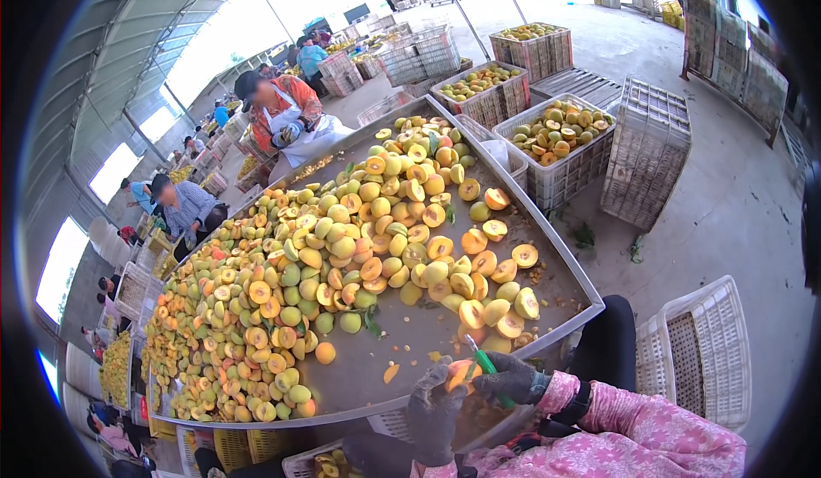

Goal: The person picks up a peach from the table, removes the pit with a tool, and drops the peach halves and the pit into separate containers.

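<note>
My left hand (435,414), in a dark grey glove, holds a yellow-orange peach (458,373) by its side. In my right hand (511,380), gloved the same way, is a hand tool with a green handle (484,361) and a short metal end pointing up and away from me. The fingers of my right hand also meet the peach. Both hands are at the near rim of a metal sorting table (410,330). On it lies a large heap of yellow peaches (333,234), many cut in half, and several halves (490,314) rest just beyond my hands.
Crates of peaches (555,132) stand beyond the table's right edge, near an upended crate (648,151). An empty white plastic basket (696,356) sits at my right. Across the table a person in an orange top (292,103) works; another in a checked shirt (189,205) is farther left.
</note>
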`<state>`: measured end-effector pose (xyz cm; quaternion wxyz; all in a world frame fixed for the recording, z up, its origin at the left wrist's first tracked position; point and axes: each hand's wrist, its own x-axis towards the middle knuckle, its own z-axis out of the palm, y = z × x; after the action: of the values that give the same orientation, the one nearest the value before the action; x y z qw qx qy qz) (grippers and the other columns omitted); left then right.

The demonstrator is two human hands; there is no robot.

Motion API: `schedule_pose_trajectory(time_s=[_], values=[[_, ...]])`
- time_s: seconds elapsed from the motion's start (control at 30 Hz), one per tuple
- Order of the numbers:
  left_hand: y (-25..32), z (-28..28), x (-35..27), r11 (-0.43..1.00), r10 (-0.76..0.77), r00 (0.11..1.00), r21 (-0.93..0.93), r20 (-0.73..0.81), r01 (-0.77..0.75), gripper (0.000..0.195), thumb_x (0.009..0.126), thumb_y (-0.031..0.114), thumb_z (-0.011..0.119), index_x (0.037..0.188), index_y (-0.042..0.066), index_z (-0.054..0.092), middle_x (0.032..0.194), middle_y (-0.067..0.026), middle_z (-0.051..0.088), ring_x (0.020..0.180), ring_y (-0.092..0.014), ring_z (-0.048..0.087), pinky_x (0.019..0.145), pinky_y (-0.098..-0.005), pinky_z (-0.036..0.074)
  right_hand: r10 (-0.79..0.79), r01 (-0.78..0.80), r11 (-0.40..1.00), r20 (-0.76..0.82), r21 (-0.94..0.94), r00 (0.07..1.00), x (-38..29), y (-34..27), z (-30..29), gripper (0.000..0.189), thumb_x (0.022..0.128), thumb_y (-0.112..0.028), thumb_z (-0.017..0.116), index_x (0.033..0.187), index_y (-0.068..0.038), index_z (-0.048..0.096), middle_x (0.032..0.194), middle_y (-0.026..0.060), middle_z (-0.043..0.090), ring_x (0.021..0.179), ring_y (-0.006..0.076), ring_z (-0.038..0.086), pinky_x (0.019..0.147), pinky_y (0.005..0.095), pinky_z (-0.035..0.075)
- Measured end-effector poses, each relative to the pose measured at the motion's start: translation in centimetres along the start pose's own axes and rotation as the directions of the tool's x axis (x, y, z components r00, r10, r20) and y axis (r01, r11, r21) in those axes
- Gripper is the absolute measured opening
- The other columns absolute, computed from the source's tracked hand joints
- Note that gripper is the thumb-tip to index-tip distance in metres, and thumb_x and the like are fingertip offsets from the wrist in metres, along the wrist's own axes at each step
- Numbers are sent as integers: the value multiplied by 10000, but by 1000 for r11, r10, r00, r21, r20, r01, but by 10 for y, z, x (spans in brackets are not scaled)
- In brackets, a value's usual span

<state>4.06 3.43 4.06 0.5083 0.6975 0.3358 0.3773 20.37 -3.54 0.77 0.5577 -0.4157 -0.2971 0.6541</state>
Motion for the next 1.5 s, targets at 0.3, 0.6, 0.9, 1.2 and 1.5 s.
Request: schedule_pose_trajectory(time_s=[0.3, 0.6, 0.9, 1.2, 1.5], values=[[-1, 4, 3, 766, -233, 964, -586, 128, 263, 315, 796, 33, 605, 1092, -43, 530, 1128, -155, 565, 1048, -259, 548, 906, -366, 440, 56, -56, 998, -74, 12, 996, -14, 1, 11, 363, 836, -253, 636, 1109, -37, 532, 860, 2, 567, 681, 56, 552, 567, 192, 457], [-27, 8, -12, 936, 159, 969, 285, 187, -208, 348, 751, 131, 679, 1063, 13, 577, 987, -135, 630, 915, -269, 615, 802, -348, 481, -312, 265, 834, -16, -484, 950, 1, 35, -10, 432, 771, -259, 692, 1090, -26, 519, 890, 49, 578, 827, 185, 565, 737, 340, 459], [-32, 12, -19, 958, 65, 979, 263, 195, -116, 277, 793, 96, 607, 1050, -2, 584, 947, -137, 635, 906, -262, 612, 807, -345, 474, -403, 190, 501, -33, -844, 915, 4, 21, 1, 361, 725, -271, 683, 997, -78, 545, 892, 141, 587, 842, 339, 583, 718, 413, 456], [-22, 2, -22, 739, -305, 916, -542, 260, 400, 291, 825, 107, 574, 1087, -12, 525, 1100, -144, 578, 1001, -237, 566, 878, -351, 474, -351, -124, 575, -380, -809, 855, 16, 5, -49, 281, 764, -213, 632, 967, -43, 536, 844, 165, 583, 727, 321, 598, 654, 420, 468], [-48, 3, -30, 953, -204, 979, -232, -24, 193, 451, 890, 390, 441, 1114, 3, 499, 1193, -189, 514, 1061, -329, 516, 887, -478, 457, -285, 259, 445, 139, -857, 948, -37, 2, 14, 383, 830, -159, 566, 1177, -58, 439, 1019, 153, 534, 894, 283, 564, 809, 365, 465]])
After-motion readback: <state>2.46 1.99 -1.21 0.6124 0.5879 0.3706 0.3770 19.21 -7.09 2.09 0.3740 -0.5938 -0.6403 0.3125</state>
